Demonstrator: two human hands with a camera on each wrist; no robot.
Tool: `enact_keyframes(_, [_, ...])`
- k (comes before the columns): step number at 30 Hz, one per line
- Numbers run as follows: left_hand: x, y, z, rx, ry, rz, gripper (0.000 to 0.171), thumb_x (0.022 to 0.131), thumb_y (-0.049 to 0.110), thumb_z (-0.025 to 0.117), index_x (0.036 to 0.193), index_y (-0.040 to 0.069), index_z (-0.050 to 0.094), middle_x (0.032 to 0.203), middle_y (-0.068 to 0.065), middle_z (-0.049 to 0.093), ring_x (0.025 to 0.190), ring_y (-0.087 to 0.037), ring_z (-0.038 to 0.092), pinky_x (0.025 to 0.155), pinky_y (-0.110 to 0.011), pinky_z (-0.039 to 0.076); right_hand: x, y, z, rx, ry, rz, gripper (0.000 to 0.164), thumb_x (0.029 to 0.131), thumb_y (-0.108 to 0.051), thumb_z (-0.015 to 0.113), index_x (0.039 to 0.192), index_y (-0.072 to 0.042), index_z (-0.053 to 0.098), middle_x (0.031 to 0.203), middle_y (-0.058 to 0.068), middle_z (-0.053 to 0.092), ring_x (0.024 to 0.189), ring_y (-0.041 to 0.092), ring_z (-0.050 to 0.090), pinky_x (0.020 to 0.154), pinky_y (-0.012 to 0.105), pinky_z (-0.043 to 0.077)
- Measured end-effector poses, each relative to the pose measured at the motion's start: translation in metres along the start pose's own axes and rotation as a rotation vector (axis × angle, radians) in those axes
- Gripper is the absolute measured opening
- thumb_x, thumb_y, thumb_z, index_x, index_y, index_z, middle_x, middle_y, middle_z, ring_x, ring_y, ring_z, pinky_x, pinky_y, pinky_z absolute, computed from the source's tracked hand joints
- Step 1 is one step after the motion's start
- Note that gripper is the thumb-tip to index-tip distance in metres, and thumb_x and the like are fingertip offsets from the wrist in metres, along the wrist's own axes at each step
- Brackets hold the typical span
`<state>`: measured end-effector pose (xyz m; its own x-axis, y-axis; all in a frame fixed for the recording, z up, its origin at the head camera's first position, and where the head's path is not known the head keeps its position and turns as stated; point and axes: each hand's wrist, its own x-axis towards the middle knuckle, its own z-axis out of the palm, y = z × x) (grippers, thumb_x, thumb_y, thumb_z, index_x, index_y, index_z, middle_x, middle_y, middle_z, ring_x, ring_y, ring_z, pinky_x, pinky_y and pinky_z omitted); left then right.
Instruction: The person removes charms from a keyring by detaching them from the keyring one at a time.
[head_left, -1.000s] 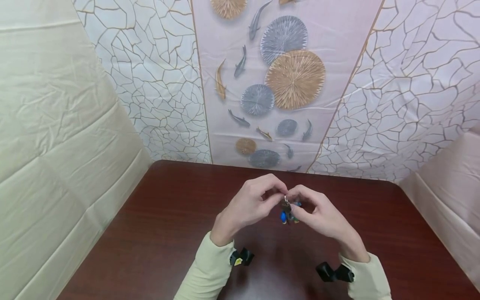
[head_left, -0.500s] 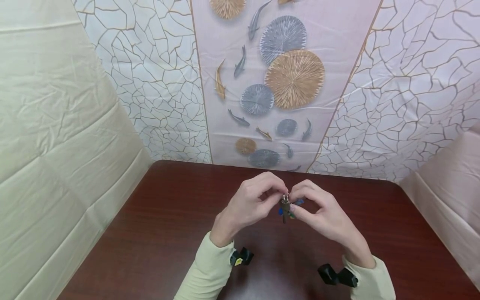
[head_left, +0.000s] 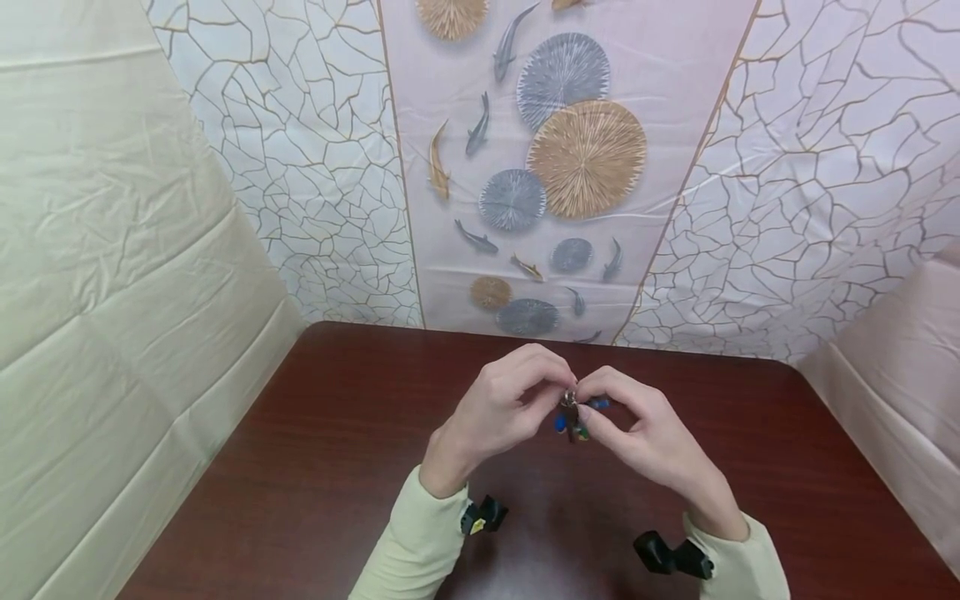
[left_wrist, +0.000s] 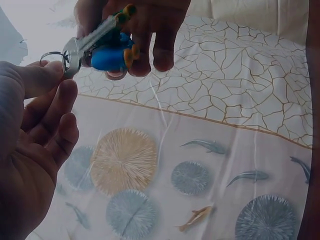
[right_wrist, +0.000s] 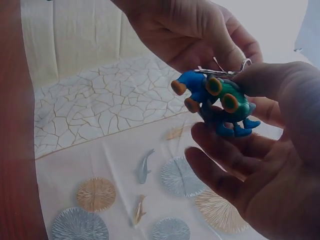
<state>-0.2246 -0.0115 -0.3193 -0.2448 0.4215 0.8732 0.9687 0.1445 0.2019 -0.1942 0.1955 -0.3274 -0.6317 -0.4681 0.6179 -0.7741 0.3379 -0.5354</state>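
Above the table, a metal key ring [left_wrist: 50,54] joins a key [left_wrist: 73,57] and small blue and green charms. My left hand [head_left: 504,404] pinches the ring by the key's head between thumb and index finger. Across from it, my right hand [head_left: 647,429] pinches the key just under the ring, fingertips almost meeting the left ones. The blue charm [left_wrist: 109,59] and the green charm [right_wrist: 234,99], with round orange ends, hang by the right fingers. In the right wrist view, the right hand's lower fingers spread loosely under the charms.
A dark red-brown table [head_left: 337,467] lies under both hands. Behind it hangs a patterned cloth [head_left: 517,275] with fish and round leaf prints, and a cream cloth [head_left: 135,317] rises at the left. Black wrist cameras [head_left: 483,515] sit on the sleeves.
The key turned from overlapping the charms to hanging plainly in sight, then tilted again. The right hand shifted slightly outward and has come back a little; the left hand barely moved.
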Motion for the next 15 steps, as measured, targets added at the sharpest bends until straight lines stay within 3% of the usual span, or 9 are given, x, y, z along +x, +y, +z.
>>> enact_keyframes(7, [0.0022, 0.0029, 0.0016, -0.02, 0.003, 0.019, 0.009, 0.09, 0.0, 0.064, 0.093, 0.008, 0.066, 0.094, 0.0, 0.065, 0.091, -0.006, 0.059, 0.081, -0.013, 0.049, 0.0015, -0.0027, 0.0037, -0.053, 0.101, -0.119, 0.037, 0.077, 0.014, 0.069, 0.097, -0.017, 0.067, 0.093, -0.003, 0.063, 0.085, 0.005, 0.056, 0.074, 0.017, 0.045])
enact_keyframes(12, [0.0016, 0.0046, 0.0035, -0.068, 0.004, -0.019, 0.01, 0.089, 0.0, 0.065, 0.094, 0.008, 0.065, 0.094, -0.001, 0.064, 0.087, -0.005, 0.058, 0.075, -0.012, 0.048, 0.0018, -0.0025, 0.0047, -0.062, 0.163, -0.174, 0.038, 0.071, 0.018, 0.069, 0.094, -0.012, 0.069, 0.092, 0.001, 0.064, 0.083, 0.006, 0.057, 0.073, 0.018, 0.046])
enact_keyframes(15, [0.0002, 0.0052, 0.0047, -0.078, -0.005, -0.078, 0.008, 0.09, 0.004, 0.066, 0.096, 0.009, 0.066, 0.093, 0.001, 0.064, 0.083, -0.002, 0.056, 0.071, -0.012, 0.049, 0.0019, -0.0038, 0.0045, -0.067, 0.186, -0.189, 0.038, 0.069, 0.019, 0.069, 0.094, -0.01, 0.071, 0.09, 0.002, 0.065, 0.082, 0.006, 0.057, 0.072, 0.018, 0.046])
